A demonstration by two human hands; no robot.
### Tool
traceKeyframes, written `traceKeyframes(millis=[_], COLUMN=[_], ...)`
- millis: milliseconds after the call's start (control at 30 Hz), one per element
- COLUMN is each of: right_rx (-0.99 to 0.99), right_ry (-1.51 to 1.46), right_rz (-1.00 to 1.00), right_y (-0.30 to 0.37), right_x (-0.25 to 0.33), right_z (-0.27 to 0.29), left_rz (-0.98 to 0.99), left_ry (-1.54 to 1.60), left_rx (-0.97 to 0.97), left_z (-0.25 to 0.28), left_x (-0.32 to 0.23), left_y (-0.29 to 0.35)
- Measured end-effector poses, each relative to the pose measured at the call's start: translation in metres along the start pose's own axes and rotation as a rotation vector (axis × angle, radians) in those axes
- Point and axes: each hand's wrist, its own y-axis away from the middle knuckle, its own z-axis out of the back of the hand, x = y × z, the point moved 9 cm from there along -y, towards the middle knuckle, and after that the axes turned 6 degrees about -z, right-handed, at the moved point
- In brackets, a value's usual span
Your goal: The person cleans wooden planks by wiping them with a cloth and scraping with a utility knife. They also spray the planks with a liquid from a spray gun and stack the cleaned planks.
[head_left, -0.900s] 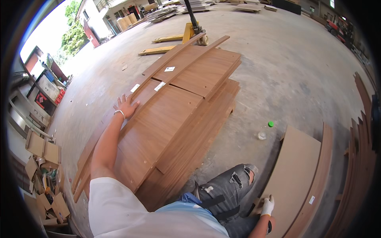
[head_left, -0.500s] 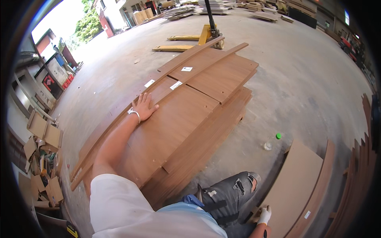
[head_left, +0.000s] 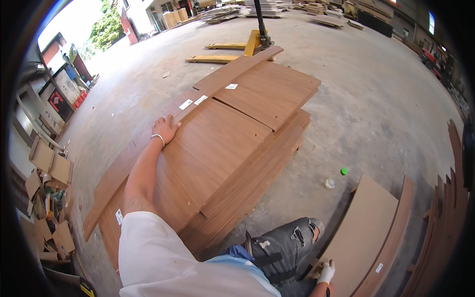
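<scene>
My left hand (head_left: 166, 129) lies with fingers spread on a long, narrow brown board (head_left: 232, 72). This board runs along the far left edge of a stack of wood-grain panels. Beneath it are a wide panel (head_left: 208, 148) and, beyond a dark gap, another panel (head_left: 282, 91); both have small holes and white labels lie around them. Low at the right, my right hand (head_left: 326, 272), in a white glove, is curled at the near left part of a plain brown panel (head_left: 363, 213). Whatever its fingers hold is hidden.
A yellow pallet jack (head_left: 251, 43) stands beyond the stack. A clear bottle (head_left: 330, 183) with a green cap (head_left: 344, 171) is on the concrete floor (head_left: 366, 109). Cardboard scraps (head_left: 52, 222) are heaped at the left. Upright brown boards (head_left: 440, 213) line the right.
The narrow board under my left hand has shifted left, up against the board along the stack's far edge. My left hand moved left with it. My right hand stays by the plain panel.
</scene>
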Motion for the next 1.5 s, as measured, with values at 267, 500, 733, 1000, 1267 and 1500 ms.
traceKeyframes(millis=[267,500,733,1000,1267,1500], right_rx=[0.032,0.034,0.0,-0.28,-0.631,-1.349], right_ry=[0.059,-0.186,-0.574,-0.51,-0.102,0.108], right_rz=[-0.025,0.024,0.169,0.323,0.128,-0.303], right_y=[-0.001,0.02,0.081,0.116,0.136,0.25], right_x=[-0.009,0.0,0.026,0.037,-0.035,-0.238], right_z=[0.0,0.002,0.041,0.153,0.213,0.285], left_rz=[-0.127,-0.119,-0.019,-0.416,-1.304,-1.985], left_ry=[0.01,-0.023,-0.22,-0.299,-0.175,-0.166], left_rx=[-0.119,-0.156,-0.036,-0.248,-0.163,-0.117], left_z=[0.008,0.02,-0.011,0.018,0.013,0.015], left_x=[0.001,0.002,0.025,-0.142,-0.57,-0.697], left_y=[0.004,-0.004,-0.015,-0.053,0.132,0.365])
